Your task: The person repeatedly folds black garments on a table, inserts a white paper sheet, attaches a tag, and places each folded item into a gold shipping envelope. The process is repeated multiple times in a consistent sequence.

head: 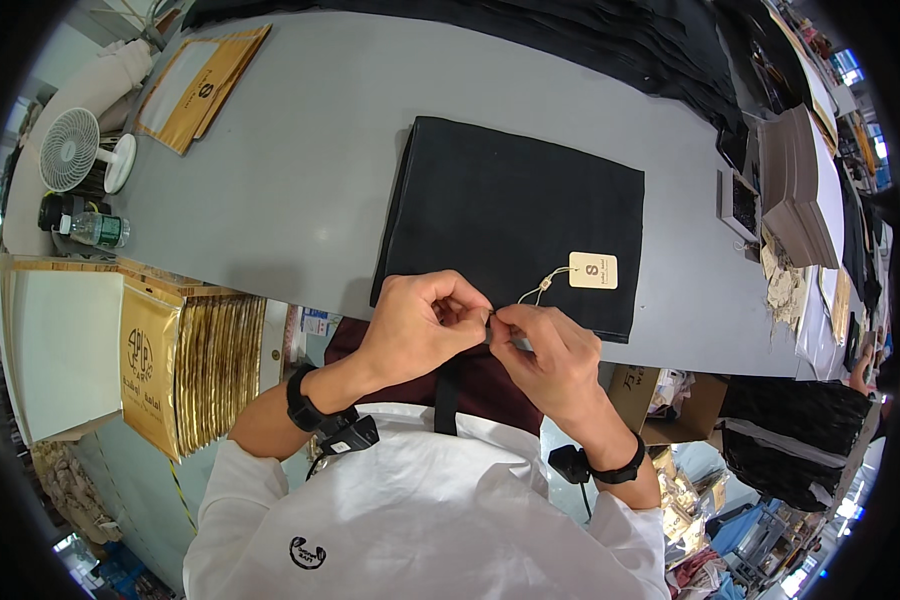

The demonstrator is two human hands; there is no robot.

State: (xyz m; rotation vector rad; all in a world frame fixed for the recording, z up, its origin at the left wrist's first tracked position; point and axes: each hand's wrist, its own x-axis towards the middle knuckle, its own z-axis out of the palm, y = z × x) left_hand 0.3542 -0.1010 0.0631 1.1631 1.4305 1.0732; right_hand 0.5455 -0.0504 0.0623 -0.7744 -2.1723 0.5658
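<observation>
A folded black cloth (517, 202) lies on the grey table, its near edge close to the table's front. Over that edge my left hand (435, 315) and my right hand (544, 345) meet fingertip to fingertip, pinching a tiny dark item, too small to identify. A cream hang tag (592, 271) with print rests on the cloth's lower right part. Its pale string (544, 284) runs down behind the fingers of my right hand; whether its end reaches the pinched item is hidden.
Gold packets (199, 86) lie at the table's back left, near a white fan (71, 150) and a plastic bottle (94, 229). Black fabric (570, 37) lines the far edge. A card stack (802, 187) and a small box (739, 204) stand right. Gold packages (150, 360) fill a carton at lower left.
</observation>
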